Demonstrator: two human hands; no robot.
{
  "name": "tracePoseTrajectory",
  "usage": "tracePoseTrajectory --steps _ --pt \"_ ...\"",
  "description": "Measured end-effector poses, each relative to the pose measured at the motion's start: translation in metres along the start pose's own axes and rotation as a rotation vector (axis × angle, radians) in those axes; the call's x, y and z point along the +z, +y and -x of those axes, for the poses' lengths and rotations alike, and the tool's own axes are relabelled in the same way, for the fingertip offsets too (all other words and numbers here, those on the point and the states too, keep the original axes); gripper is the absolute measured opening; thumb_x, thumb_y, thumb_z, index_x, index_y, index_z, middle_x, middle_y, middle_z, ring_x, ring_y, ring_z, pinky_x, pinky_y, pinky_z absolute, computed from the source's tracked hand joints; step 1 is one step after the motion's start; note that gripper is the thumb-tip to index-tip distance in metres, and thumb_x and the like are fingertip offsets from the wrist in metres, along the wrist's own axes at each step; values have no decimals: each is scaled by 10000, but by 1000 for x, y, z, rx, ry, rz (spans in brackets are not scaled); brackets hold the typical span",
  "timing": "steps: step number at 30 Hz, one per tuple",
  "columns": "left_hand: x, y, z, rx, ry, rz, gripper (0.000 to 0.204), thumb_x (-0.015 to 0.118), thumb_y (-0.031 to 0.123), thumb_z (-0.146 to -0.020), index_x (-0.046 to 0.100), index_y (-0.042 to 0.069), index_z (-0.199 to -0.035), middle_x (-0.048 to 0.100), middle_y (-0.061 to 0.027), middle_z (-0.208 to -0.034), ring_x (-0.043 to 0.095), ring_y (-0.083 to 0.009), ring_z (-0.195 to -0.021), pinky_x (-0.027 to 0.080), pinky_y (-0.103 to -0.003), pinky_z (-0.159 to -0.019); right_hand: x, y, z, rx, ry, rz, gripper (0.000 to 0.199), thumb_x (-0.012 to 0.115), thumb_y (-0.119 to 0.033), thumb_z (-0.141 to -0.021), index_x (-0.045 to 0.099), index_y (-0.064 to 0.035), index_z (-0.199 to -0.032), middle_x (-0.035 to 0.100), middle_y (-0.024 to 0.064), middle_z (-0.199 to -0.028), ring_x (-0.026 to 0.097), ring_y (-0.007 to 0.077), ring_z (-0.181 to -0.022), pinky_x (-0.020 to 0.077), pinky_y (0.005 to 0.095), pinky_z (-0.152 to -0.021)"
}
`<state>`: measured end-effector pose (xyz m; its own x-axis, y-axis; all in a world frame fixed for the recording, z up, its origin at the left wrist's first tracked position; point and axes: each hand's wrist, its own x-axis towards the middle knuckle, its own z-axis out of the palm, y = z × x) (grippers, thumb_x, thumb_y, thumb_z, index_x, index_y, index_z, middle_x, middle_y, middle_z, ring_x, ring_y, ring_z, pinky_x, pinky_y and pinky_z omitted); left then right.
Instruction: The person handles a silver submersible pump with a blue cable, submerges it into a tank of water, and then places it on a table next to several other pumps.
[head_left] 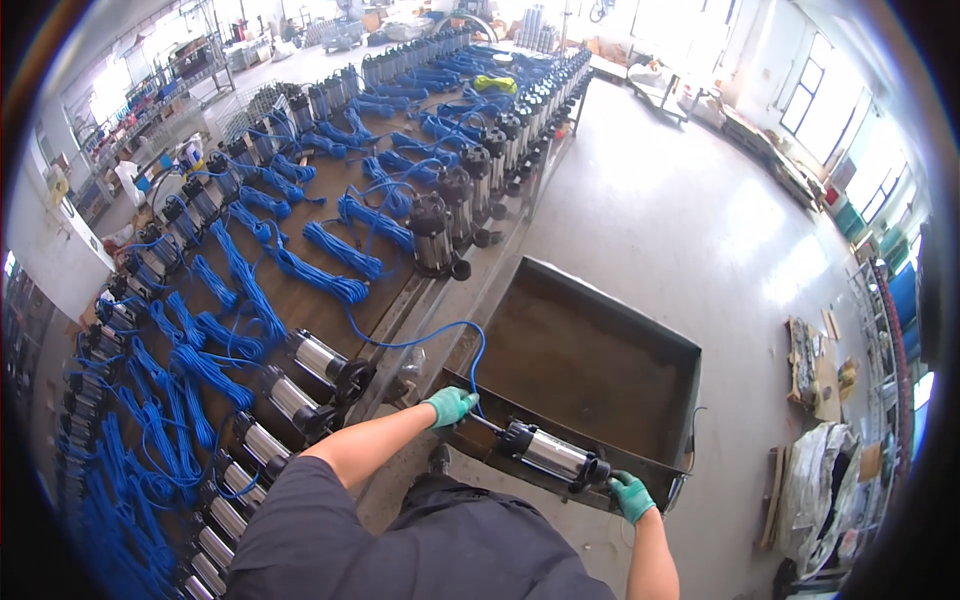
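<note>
A submersible pump (550, 455) with a shiny steel body and black ends lies almost level over the near rim of a dark rectangular tank (610, 300). My left hand (450, 407), in a green glove, is closed around a thin grey rod (487, 424) at the pump's left end. Beside that hand a blue cable (478, 350) loops up and back toward the table. My right hand (631, 497), also gloved in green, grips the pump's black right end. Its fingertips are partly hidden. Murky brown liquid appears to fill the tank.
On the left a long brown table (375, 310) carries rows of similar pumps (432, 232) and bundled blue cables (335, 250). The tank stands close to its right edge. Plastic-wrapped goods (815, 480) and flat boards (812, 370) lie along the right side of the grey floor (720, 230).
</note>
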<state>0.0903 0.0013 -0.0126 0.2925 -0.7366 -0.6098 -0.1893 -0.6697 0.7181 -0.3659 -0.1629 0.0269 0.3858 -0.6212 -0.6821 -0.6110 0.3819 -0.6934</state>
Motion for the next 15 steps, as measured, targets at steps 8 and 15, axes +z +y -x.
tracePoseTrajectory --steps 8,15 --pt "-7 -52 -10 677 144 -207 306 588 309 -1029 680 31 -1120 704 -173 -999 697 -354 -896 559 -434 -853 1 9 -19 59 63 -716 105 616 -165 -926 662 -103 -854 632 50 -760 588 209 -650 505 376 -610" --pt "-10 -4 20 -169 -134 664 221 549 324 -1061 544 103 -1067 579 -24 -775 566 -128 -592 523 -300 -516 7 -22 2 -75 -61 -494 392 520 69 -827 669 31 -1187 710 130 -996 690 213 -955 593 368 -822"
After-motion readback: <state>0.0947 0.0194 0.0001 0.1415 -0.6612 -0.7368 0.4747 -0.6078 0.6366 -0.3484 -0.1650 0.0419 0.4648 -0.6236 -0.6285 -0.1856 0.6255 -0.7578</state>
